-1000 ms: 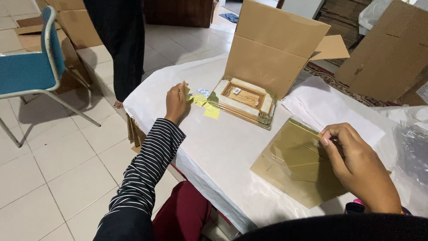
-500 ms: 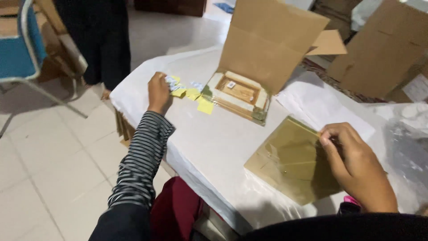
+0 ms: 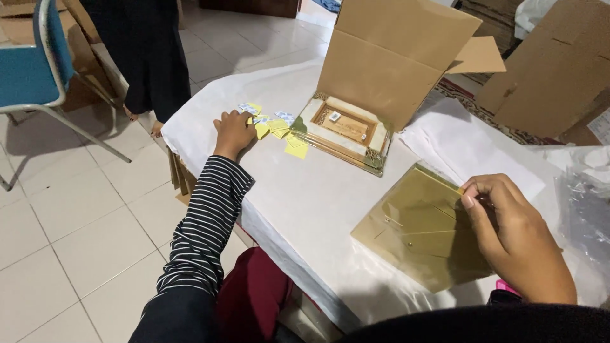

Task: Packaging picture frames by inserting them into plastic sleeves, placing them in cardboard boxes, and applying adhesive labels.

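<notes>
With the left hand (image 3: pixel 233 131) closed over the small yellow cards (image 3: pixel 279 130) and the right hand (image 3: pixel 508 228) pinching the gold sheet (image 3: pixel 416 222) lying at the table's near edge, a careless tug could crease it.

Blue chair (image 3: pixel 28 70), cardboard box (image 3: pixel 397 57) nearby

Glossy gold card sheet (image 3: pixel 416 225), matt brown cardboard box (image 3: pixel 394 60), smooth white cloth-covered table (image 3: pixel 305 197).

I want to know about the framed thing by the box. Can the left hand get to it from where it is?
Probably yes. The left hand rests on the small yellow cards, right beside the gold frame. Only those flat cards lie between them, so the way looks free.
</notes>
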